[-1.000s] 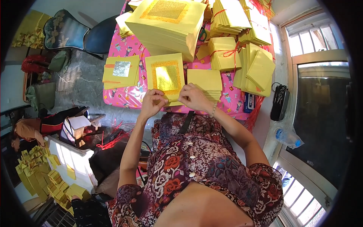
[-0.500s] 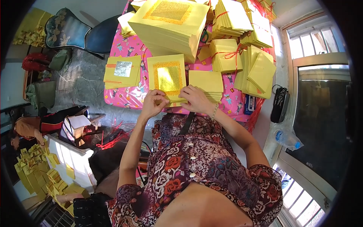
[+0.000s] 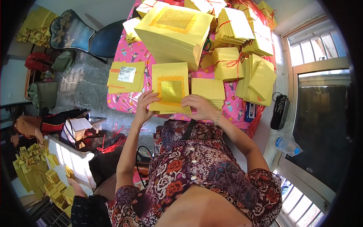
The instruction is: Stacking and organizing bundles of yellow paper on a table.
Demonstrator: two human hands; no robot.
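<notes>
In front of me a yellow joss paper sheet (image 3: pixel 170 102), with a gold foil square framed in orange, lies on the pink patterned tabletop (image 3: pixel 130 101). At its lower left edge my left hand (image 3: pixel 145 105) pinches it, fingers on top and thumb out of sight. The lower right corner is gripped by my right hand (image 3: pixel 200 107), which has a beaded bracelet at the wrist. Beneath the near edge some more yellow paper shows. Just right of the sheet is a stack of folded yellow papers (image 3: pixel 207 90); to the left lie papers with a silver square (image 3: pixel 126 74).
A tall paper pile (image 3: pixel 170 41) stands behind the sheet. Bundles tied with red string (image 3: pixel 228 64) fill the back right. A window (image 3: pixel 321 121), a black pouch (image 3: pixel 279 111) and a plastic bottle (image 3: pixel 288 145) are at right. A chair (image 3: pixel 72 30) and another person (image 3: pixel 30 124) are at left.
My hands have moved apart from the near edge's middle to the sheet's two sides. The near edge, pinched up before, now lies flatter. The whole view has shifted slightly.
</notes>
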